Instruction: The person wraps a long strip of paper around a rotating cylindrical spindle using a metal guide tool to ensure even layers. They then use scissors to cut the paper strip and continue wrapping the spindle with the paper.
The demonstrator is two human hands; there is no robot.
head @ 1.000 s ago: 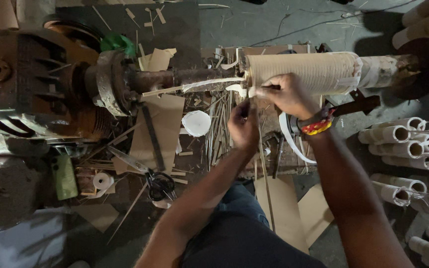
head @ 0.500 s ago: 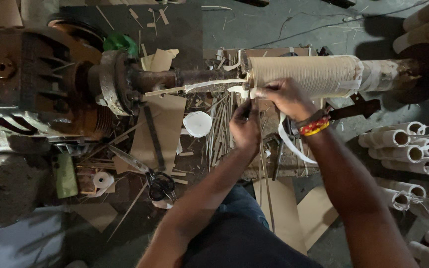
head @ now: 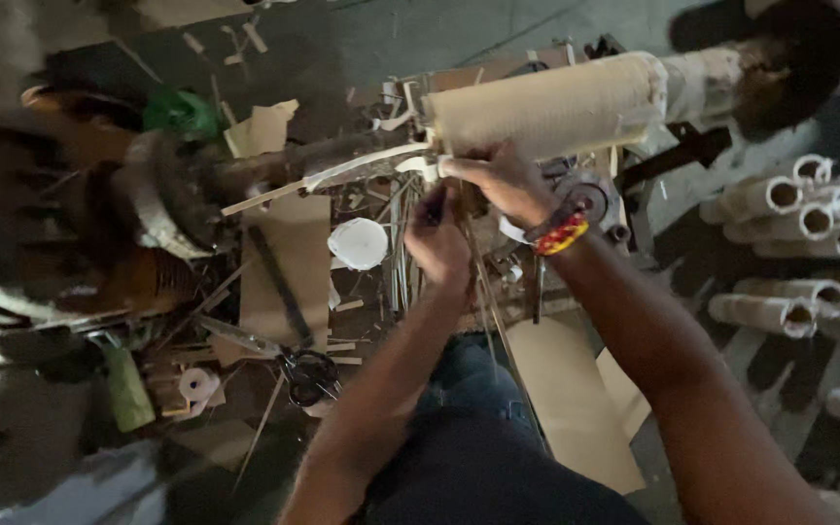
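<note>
A pale paper-wrapped roll [head: 551, 105] sits on a horizontal machine shaft. My right hand [head: 500, 181], with a red and yellow wristband, pinches a white paper strip [head: 362, 165] at the roll's left end. My left hand [head: 439, 243] is just below it, fingers closed around a thin dark stick that runs down toward my lap. The strip stretches left toward the rusty motor [head: 99, 224].
Scissors [head: 308, 374], a small tape roll [head: 196, 384], a white round lid [head: 359, 243] and cardboard scraps [head: 289, 262] litter the floor. Several finished paper tubes [head: 780, 204] are stacked at right. A green bottle [head: 128, 389] lies at lower left.
The view has tilted and shifted; both hands stay at the roll's left end, the left hand a little lower and closer to the right.
</note>
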